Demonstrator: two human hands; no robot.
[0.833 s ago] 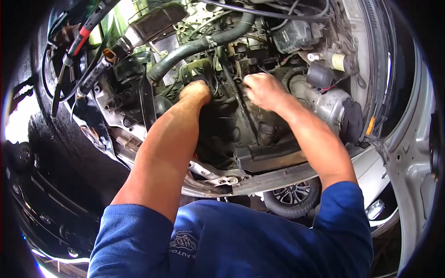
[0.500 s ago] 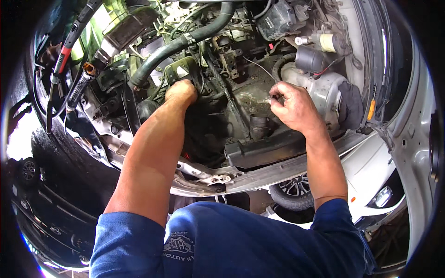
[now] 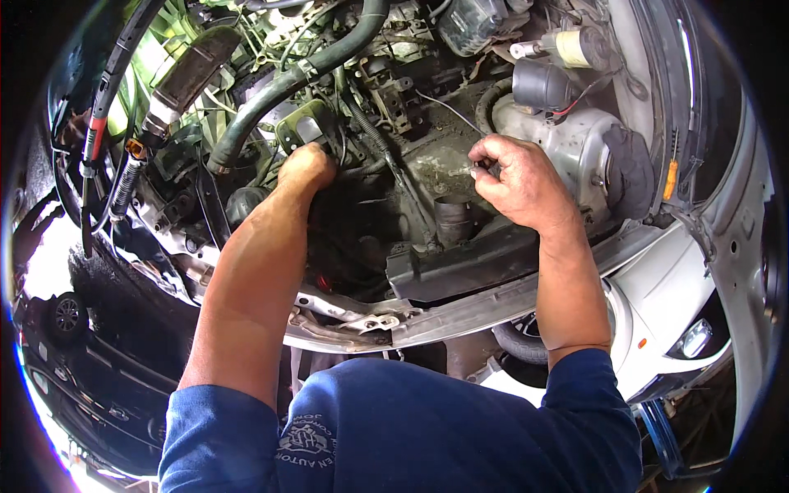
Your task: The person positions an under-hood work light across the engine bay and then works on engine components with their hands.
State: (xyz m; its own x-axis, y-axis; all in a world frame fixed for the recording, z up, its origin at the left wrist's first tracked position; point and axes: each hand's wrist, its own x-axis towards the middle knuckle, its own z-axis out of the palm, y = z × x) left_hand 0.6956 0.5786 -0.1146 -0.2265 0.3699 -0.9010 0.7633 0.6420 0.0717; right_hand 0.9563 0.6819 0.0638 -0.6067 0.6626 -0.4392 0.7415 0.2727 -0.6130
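My left hand (image 3: 306, 168) reaches into the engine bay just below a green metal bracket (image 3: 300, 123) and right of a thick black hose (image 3: 269, 97); its fingers are hidden. My right hand (image 3: 514, 182) is closed, thumb and fingers round a small dark piece (image 3: 485, 167) too small to make out. A thin wire (image 3: 452, 110) runs to near these fingers. Between my hands lie a ribbed loom (image 3: 366, 130) and a dark cylindrical fitting (image 3: 452, 220), with a black plastic panel (image 3: 427, 271) below.
A silver housing (image 3: 575, 140) and black cylinder (image 3: 538, 86) sit at the right. Tools with red-and-black (image 3: 97, 123) and yellow (image 3: 671, 177) handles are at either side. The front body rail (image 3: 468, 320) crosses below. Dark (image 3: 99, 394) and white (image 3: 657, 312) vehicles show beyond the bay.
My right hand has moved rightward, away from the loom, its fingers round the small piece. My left hand stays among the hoses. The whole view has shifted, engine parts appearing further left.
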